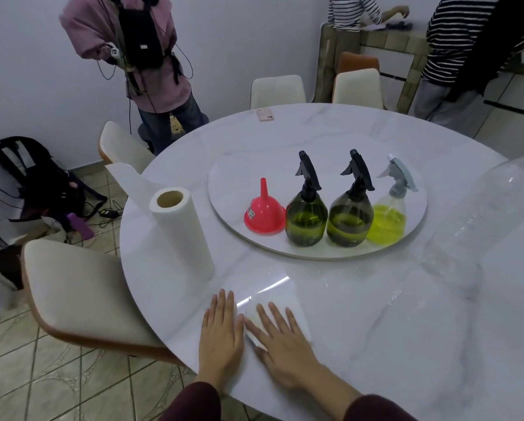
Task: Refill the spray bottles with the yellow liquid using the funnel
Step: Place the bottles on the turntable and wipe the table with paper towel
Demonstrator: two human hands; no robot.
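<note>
On the round turntable [254,165] stand a red funnel [264,211], mouth down, and three spray bottles in a row. Two are dark green with black triggers [306,220] [349,221], each partly filled. The third is clear with a grey trigger [388,221] and holds bright yellow liquid. A large clear plastic bottle with a green cap [479,214] lies on its side at the right, looking empty. My left hand [221,335] rests flat on the table's near edge. My right hand [280,344] lies flat on a white paper sheet [291,305]. Both hands hold nothing.
A paper towel roll [181,232] stands upright left of the turntable. A pink phone [265,114] lies at the table's far edge. Cream chairs [81,293] surround the marble table [376,329]. Three people stand beyond it; bags and cables lie on the floor at left.
</note>
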